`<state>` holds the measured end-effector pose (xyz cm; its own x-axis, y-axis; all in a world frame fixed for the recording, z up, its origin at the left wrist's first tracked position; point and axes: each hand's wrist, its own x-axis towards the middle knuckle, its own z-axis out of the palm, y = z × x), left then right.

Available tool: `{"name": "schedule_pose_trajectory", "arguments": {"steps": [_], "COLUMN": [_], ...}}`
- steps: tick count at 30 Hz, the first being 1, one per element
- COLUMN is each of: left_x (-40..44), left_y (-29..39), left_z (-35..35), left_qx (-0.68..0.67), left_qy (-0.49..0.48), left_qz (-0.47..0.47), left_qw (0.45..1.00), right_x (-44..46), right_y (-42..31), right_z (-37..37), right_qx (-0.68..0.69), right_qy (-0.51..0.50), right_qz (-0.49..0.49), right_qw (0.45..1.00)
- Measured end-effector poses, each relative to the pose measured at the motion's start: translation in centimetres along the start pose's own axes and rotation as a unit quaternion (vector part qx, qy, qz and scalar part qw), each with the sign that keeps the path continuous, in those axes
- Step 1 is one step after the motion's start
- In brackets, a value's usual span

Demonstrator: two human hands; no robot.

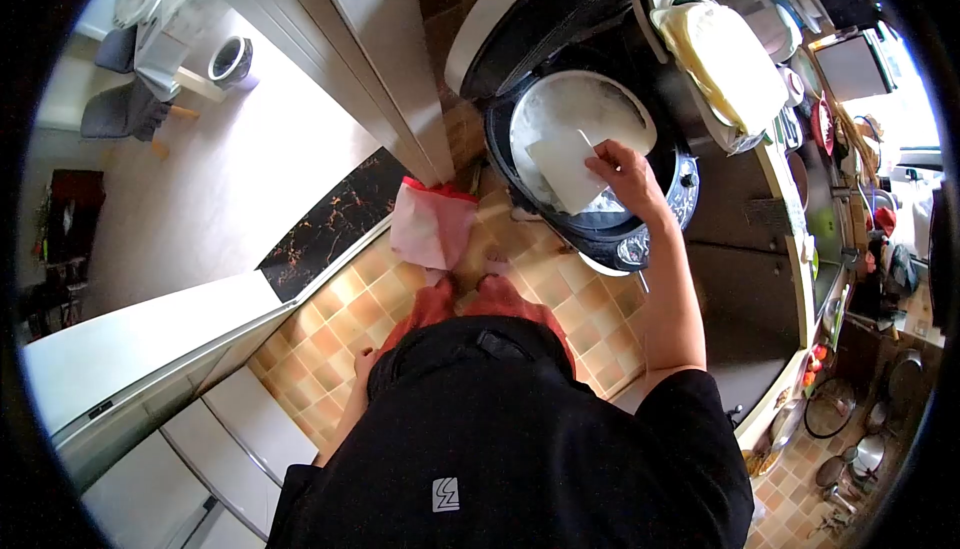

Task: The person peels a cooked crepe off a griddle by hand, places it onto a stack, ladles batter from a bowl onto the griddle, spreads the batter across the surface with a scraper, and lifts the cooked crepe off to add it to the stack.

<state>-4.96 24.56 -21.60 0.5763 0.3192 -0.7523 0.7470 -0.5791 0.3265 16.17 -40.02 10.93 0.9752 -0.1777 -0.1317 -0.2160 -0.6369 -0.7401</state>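
My right hand (630,179) pinches a flat white sheet-like piece (563,169), perhaps a plastic scraper, by its corner. It is held over a round white bowl (642,121) that sits inside a large black appliance (497,139). Whitish material coats or fills the bowl, but I cannot make out what it is. The appliance's big curved lid (540,19) stands raised on the far side. Down beside my left hip, my left hand (365,361) is partly hidden by my shirt, and its fingers barely show.
A pink and white bag (432,224) with a red rim is on the tiled floor (330,349) by my feet. At the right runs a counter (780,189) crowded with dishes and a yellowish wrapped stack (725,64). White cabinets (240,419) stand at lower left, beside a doorway.
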Motion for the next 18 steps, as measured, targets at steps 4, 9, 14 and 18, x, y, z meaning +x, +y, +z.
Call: {"name": "schedule_pose_trajectory", "arguments": {"steps": [4,9,14,18], "left_x": [-1.5,-0.5,-0.8,-0.9], "left_y": [-1.4,-4.3,-4.9,-5.6], "left_z": [0.5,1.6,2.0,2.1], "left_qx": [0.0,-0.058,-0.058,-0.067], "left_qy": [0.037,0.006,0.007,0.008], "left_qz": [0.012,-0.039,-0.046,-0.04], "left_qw": [0.999,0.998,0.997,0.997], "right_x": [1.0,4.0,7.6,10.1], "right_y": [0.8,0.8,0.7,1.9], "right_z": [-1.7,-1.5,-0.9,-1.0], "right_qx": [-0.05,-0.061,-0.042,-0.044], "right_qy": [-0.105,-0.165,-0.142,-0.094], "right_qz": [-0.028,-0.062,-0.06,-0.094], "right_qw": [0.993,0.982,0.987,0.99]}}
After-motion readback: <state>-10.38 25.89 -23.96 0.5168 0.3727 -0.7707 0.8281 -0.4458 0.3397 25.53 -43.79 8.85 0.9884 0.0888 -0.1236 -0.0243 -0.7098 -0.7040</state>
